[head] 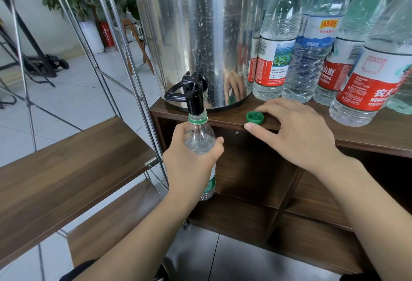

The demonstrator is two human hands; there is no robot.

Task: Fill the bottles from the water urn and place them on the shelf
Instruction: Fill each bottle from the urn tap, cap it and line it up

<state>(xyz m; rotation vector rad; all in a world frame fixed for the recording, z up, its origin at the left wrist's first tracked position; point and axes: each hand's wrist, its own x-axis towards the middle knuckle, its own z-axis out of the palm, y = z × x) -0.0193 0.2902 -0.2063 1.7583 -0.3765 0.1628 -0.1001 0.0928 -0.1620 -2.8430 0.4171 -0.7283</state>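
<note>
Your left hand (191,158) grips open bottle (199,138), part-filled, mouth under urn (196,35) spout (194,100).
Right hand (296,129) rests fingers spread beside green cap (254,120); bottles (312,42) crowd the cabinet (367,140) at two o'clock.

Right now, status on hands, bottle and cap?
Left hand grips bottle, mouth up at urn tap. Right hand rests on cabinet top, fingers at green cap, cap off. Nothing blocking the tap.

Single head-worn wide view, facing forward and down, close over the urn (200,35) tap and cabinet (289,129)
</note>
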